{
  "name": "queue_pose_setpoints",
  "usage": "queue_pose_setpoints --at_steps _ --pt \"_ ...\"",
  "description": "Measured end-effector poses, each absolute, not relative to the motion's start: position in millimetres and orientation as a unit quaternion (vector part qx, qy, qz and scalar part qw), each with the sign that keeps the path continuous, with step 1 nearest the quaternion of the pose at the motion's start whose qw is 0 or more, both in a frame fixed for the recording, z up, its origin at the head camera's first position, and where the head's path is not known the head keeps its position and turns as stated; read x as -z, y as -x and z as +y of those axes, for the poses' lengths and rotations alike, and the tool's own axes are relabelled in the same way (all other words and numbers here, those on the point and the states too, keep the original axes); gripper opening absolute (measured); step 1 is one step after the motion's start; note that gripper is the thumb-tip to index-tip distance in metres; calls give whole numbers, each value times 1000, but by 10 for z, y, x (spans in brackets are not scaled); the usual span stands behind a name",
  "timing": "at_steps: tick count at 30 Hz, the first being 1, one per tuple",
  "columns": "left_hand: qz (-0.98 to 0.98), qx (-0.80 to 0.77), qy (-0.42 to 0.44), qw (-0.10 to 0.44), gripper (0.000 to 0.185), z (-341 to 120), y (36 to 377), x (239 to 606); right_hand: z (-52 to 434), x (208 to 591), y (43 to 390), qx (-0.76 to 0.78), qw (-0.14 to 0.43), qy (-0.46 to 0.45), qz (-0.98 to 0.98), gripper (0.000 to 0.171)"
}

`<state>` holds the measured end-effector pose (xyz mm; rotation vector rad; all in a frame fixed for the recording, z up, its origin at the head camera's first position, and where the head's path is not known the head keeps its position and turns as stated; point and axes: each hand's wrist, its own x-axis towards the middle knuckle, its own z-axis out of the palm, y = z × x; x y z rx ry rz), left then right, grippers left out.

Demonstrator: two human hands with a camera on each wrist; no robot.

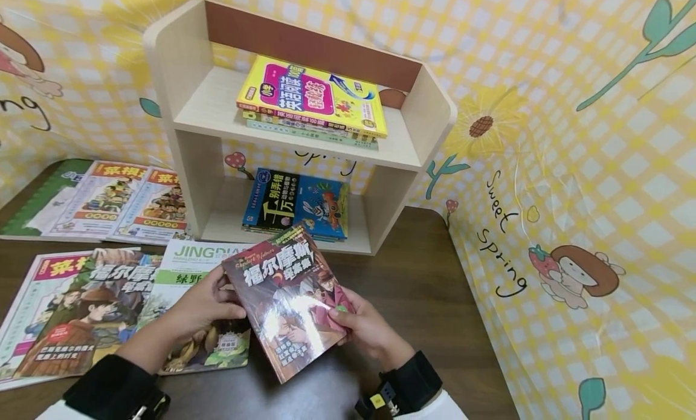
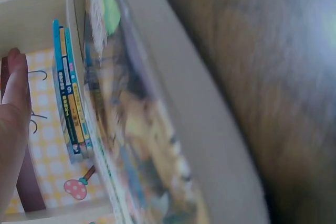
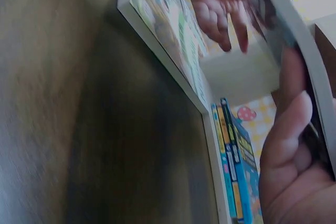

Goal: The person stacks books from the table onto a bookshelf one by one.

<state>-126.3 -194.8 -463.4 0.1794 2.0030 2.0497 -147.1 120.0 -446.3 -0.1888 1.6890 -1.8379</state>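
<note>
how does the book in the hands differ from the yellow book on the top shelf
The held book has a dark reddish cover; the yellow book is bright. The held one is tilted above the table, gripped by the left hand and right hand; the yellow one lies flat atop a stack. Both face cover up.

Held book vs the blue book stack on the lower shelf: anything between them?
Head view: only bare table between the held book and the blue book stack.
</note>
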Motion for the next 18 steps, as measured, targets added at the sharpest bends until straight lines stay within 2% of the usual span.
queue_pose_setpoints --at_steps 5,10,18 --pt "705 -693 -84 125 116 -2021 1288 4535 1329 4407 1560 677 350 99 640 56" --pt "772 -614 -120 113 122 -2052 1308 4424 1433 4333 1682 647 395 135 638 58" --pt "804 -551 -165 150 129 -1986 1288 4267 1502 4218 1905 613 438 174 634 48"
